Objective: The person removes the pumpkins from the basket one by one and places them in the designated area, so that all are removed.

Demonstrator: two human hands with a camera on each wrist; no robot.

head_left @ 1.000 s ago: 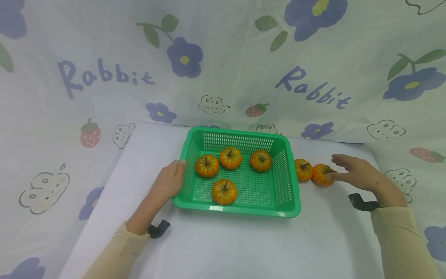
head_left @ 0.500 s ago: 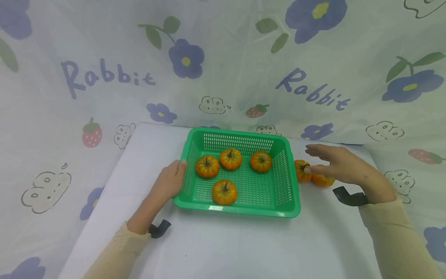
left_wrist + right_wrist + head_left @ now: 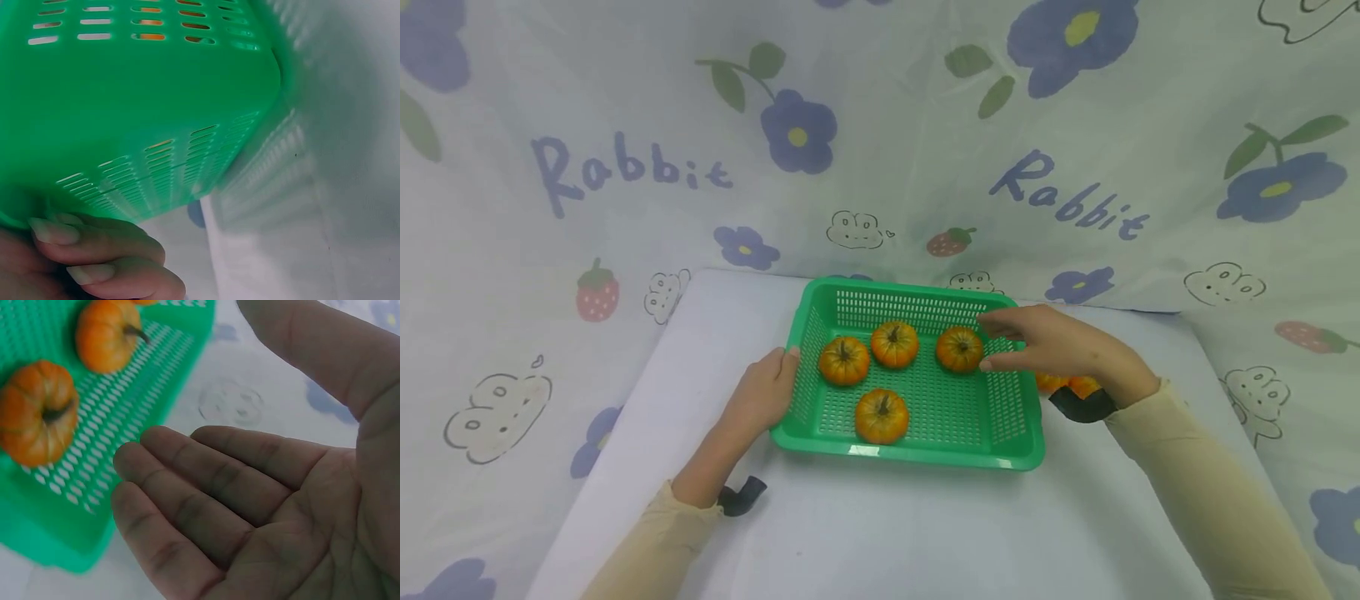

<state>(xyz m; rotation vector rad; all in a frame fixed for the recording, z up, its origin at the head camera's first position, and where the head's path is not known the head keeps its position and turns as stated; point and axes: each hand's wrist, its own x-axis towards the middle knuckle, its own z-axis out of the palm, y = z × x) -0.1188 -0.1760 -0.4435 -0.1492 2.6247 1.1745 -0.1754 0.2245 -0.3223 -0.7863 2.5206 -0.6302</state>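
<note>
A green plastic basket [image 3: 895, 457] with slotted walls stands on the white table, several small orange pumpkins [image 3: 882, 417] inside it. My left hand [image 3: 763, 392] grips its left rim, thumb on top; curled fingers [image 3: 106, 250] show against the outer wall in the left wrist view. Over the right rim hovers my right hand [image 3: 1052, 342], its fingers extended and nothing held. Its fingertips are close to the right-hand pumpkin [image 3: 958, 350] in the basket. The right wrist view shows the bare palm facing that pumpkin [image 3: 39, 415].
Two more pumpkins [image 3: 1082, 386] lie on the table [image 3: 880, 533] just right of the basket, partly covered by my right hand and wrist strap. A white curtain [image 3: 880, 183] printed with flowers, strawberries and rabbits hangs behind the table and along both sides.
My right hand has moved left, from the pumpkins outside the basket to above its right rim, carrying nothing. The left hand and the basket stay in place.
</note>
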